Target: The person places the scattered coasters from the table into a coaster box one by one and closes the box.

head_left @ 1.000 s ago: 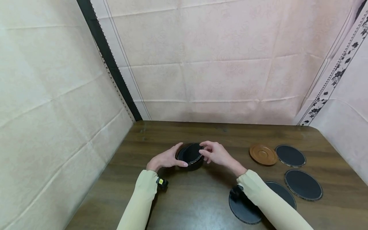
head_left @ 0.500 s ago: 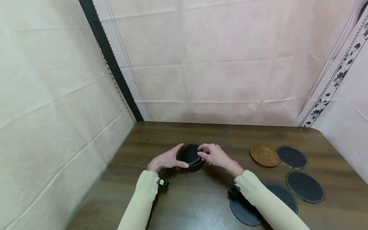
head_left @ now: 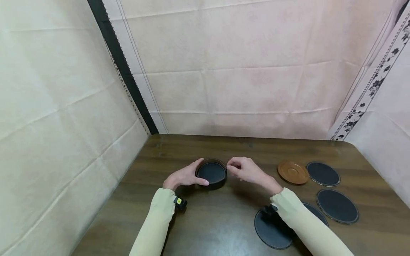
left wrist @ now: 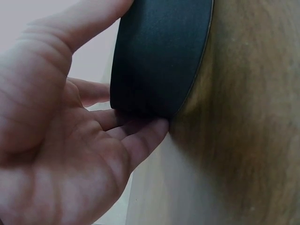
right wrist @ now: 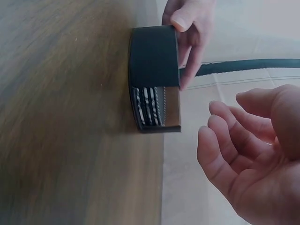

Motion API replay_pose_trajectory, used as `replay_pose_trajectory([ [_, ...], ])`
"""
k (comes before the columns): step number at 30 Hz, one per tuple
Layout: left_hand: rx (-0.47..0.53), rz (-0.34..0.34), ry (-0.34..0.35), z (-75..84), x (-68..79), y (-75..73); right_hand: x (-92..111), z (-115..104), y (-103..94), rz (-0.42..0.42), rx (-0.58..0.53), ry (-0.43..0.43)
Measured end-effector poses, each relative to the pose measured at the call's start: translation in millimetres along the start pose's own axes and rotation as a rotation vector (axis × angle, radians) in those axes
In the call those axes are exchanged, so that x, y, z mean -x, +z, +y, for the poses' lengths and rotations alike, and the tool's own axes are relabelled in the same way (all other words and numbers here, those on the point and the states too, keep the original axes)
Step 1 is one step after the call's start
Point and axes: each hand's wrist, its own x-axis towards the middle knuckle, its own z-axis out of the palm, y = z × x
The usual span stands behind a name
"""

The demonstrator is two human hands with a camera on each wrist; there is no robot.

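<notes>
A round black coaster holder (head_left: 217, 185) stands on the table, with my left hand (head_left: 184, 176) curled around its left side. In the left wrist view the fingers reach round the holder's dark wall (left wrist: 161, 56), close to the tabletop. Through a cutout seen in the right wrist view, several stacked coasters (right wrist: 149, 107) show inside, below a brown inner wall (right wrist: 172, 105). The top black coaster (head_left: 211, 172) lies flat within the rim. Just right of the holder, my right hand (head_left: 246, 170) hovers with loosely bent fingers and nothing between them.
To the right lie a brown grooved disc (head_left: 293, 173), a black coaster (head_left: 323, 174) beside it, and another coaster (head_left: 337, 206) nearer. Under the right forearm are a coaster (head_left: 272, 233) and a partly covered one (head_left: 317, 213). Cloth walls (head_left: 243, 89) enclose the table (head_left: 205, 220).
The coaster pinched by my right hand has gone from tilted to flat inside the holder. My right hand has released it and drawn off to the right; my left hand keeps its place.
</notes>
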Motion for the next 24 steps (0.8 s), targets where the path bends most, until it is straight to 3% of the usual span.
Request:
replay_pose_trajectory([
  [13,-0.003,-0.003,-0.009,-0.7,1.2,-0.2,39.5,18.7,-16.8,-0.072,0.118,-0.09],
  [24,-0.003,-0.006,-0.013,-0.8,0.8,-0.9,78.6,36.1,-34.6,-0.033,0.266,-0.099],
])
